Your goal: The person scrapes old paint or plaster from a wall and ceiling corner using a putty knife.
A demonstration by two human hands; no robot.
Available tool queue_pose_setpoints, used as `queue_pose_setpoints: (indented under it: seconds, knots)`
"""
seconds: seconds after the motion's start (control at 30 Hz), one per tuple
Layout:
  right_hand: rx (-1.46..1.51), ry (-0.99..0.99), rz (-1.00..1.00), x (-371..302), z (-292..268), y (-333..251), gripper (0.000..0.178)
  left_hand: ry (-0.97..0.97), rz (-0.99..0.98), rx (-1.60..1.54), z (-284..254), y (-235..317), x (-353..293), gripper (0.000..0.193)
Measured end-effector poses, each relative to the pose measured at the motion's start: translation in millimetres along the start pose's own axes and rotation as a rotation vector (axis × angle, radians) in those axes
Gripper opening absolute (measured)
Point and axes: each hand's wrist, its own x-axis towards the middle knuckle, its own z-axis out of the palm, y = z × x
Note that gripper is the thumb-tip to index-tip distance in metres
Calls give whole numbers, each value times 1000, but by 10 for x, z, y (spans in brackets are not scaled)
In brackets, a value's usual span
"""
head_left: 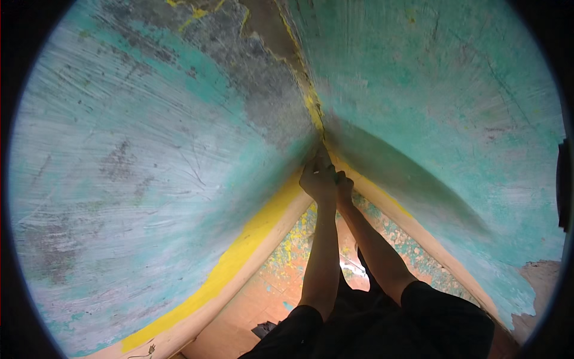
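Both hands, left hand (317,179) and right hand (344,186), press together at the wall corner (315,113); grip closed, contents hidden

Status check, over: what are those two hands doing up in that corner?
Left hand and right hand together, pressed at the wall corner. Any tool hidden in the grip. Flaked turquoise paint all around; nothing blocking.

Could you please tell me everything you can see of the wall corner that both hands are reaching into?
The wall corner is where two rough, plaster-like walls meet, coated in worn turquoise paint scraped to whitish and grey patches. Along the seam the paint has flaked off, baring yellow and brownish layers. A yellow band skirts the left wall's base above a paint-speckled floor. The left hand and right hand press together at the seam's lower part; whether they hold a tool cannot be told.
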Motion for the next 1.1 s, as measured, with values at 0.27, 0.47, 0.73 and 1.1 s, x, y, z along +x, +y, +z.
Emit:
queue_pose_setpoints:
  seconds: [0.27, 0.47, 0.73, 1.1]
  knots:
    - [30, 24, -52, -195, -2, -63, 31, -51, -43, 53, -43, -76, 76, 27]
    - [-215, -22, 41, -132, -81, -152, 36, -34, -30, 46, -40, -26, -27, 25]
    - [-39, -114, 180, -50, -104, -299, 35, -116, -180, -42, -70, 192, -23, 23]
    - [68, -172, 128, 42, -90, -43, 31, -132, -118, 83, -45, 163, -16, 21]
